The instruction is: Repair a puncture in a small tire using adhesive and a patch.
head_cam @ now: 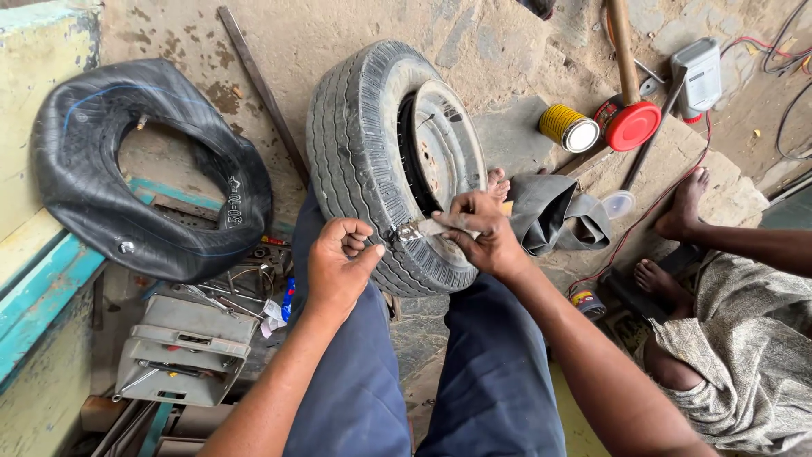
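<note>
I sat on a cracked stone floor (pixel 507 51). A yellow tin (pixel 568 128) stood beside a red lid (pixel 632 125). My right hand (pixel 480 233) pinched a small metal tool (pixel 416 228) against the upright tyre (pixel 372 161) between my knees; my left hand (pixel 338 262) was fisted just beside it.

A black inner tube (pixel 144 169) leaned at the left of the frame; a yellow can (pixel 567 128) and red-headed mallet (pixel 631 124) lay upper right, a grey toolbox (pixel 186 349) lower left.
</note>
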